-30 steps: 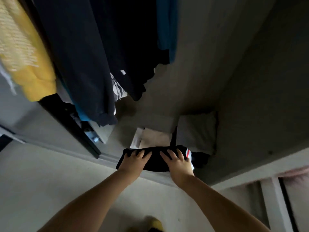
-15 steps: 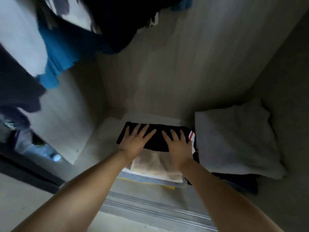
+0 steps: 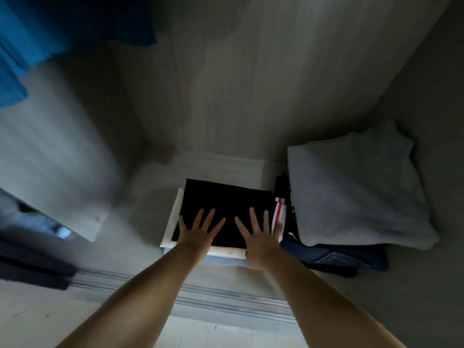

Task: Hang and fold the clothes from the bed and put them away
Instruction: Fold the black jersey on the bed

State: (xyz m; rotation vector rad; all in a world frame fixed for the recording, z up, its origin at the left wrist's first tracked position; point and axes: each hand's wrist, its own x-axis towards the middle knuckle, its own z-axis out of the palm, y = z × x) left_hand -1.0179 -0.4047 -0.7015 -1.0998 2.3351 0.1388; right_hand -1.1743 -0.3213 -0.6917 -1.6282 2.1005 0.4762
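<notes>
1. Your left hand (image 3: 198, 233) is lying flat, fingers straight and spread, its grip open and pressing on the black garment (image 3: 226, 209).
2. Your right hand (image 3: 258, 234) is lying the same way, grip open, palm on the garment's right part, one finger touching its white, red-striped edge (image 3: 279, 214).
3. The garment is sitting folded under both palms, atop a pale stack (image 3: 173, 222) on the wardrobe floor (image 3: 140, 197).
4. A grey folded pile (image 3: 356, 187) is lying just beside it on the right, over dark blue clothes (image 3: 334, 256).
5. Blue clothes (image 3: 37, 33) are hanging at upper left.
</notes>
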